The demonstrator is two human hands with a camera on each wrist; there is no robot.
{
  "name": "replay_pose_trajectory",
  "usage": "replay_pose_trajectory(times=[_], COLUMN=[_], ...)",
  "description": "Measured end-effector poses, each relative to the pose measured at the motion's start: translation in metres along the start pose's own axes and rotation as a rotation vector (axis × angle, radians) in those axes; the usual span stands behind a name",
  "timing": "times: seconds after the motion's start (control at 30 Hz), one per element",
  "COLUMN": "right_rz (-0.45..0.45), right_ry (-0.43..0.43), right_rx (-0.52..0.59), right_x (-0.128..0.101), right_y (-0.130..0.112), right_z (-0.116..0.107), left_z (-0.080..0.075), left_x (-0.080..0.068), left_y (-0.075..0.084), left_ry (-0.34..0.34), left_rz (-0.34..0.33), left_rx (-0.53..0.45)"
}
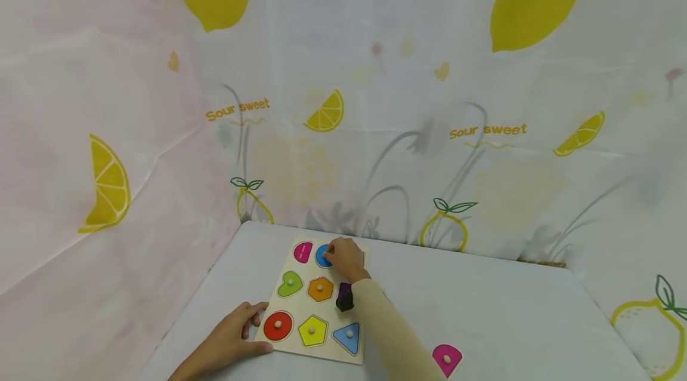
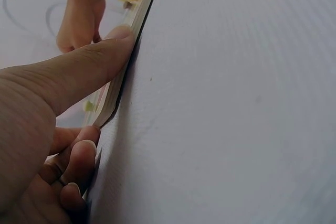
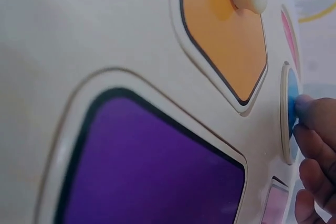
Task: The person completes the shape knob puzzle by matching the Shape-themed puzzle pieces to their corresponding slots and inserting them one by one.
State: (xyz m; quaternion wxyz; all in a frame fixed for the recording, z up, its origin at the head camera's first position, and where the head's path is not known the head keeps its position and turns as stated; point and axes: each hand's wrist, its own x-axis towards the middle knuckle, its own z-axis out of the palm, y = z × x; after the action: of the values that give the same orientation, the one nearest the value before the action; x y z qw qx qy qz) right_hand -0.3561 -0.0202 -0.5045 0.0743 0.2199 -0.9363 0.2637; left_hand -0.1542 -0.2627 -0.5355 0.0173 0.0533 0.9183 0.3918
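Observation:
A wooden puzzle board (image 1: 299, 306) with brightly coloured shapes lies on the white table. My left hand (image 1: 231, 333) holds its near left corner, thumb (image 2: 118, 40) against the front edge and fingers curled by the left side. At the board's far row, my right hand (image 1: 346, 259) pinches the round blue puzzle piece (image 3: 291, 87), its knob hidden by the fingers. That piece's pale wooden rim shows in the right wrist view. Beside it is a pink half-round recess (image 1: 302, 253) with small lettering and no knob.
Still on the board are a green heart (image 1: 290, 284), orange hexagon (image 1: 320, 289), red circle (image 1: 278, 326), yellow pentagon (image 1: 313, 331) and blue triangle (image 1: 347, 339). A purple shape (image 3: 157, 166) lies near my right wrist. One pink knobbed piece (image 1: 447, 359) rests on the table at right.

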Motion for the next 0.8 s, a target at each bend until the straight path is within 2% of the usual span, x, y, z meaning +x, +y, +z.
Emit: replay_pose_trajectory(times=[0.53, 0.8], right_rz=[0.048, 0.010], right_ry=[0.017, -0.003], right_rx=[0.002, 0.039], right_x=[0.0010, -0.0015], right_y=[-0.0019, 0.0026], right_z=[0.0044, 0.0018], left_z=[0.0003, 0.0007], left_x=[0.0003, 0.0007], left_y=[0.0016, 0.0017], left_ry=[0.006, 0.007], left_rz=[-0.024, -0.038], left_rx=[0.021, 0.021])
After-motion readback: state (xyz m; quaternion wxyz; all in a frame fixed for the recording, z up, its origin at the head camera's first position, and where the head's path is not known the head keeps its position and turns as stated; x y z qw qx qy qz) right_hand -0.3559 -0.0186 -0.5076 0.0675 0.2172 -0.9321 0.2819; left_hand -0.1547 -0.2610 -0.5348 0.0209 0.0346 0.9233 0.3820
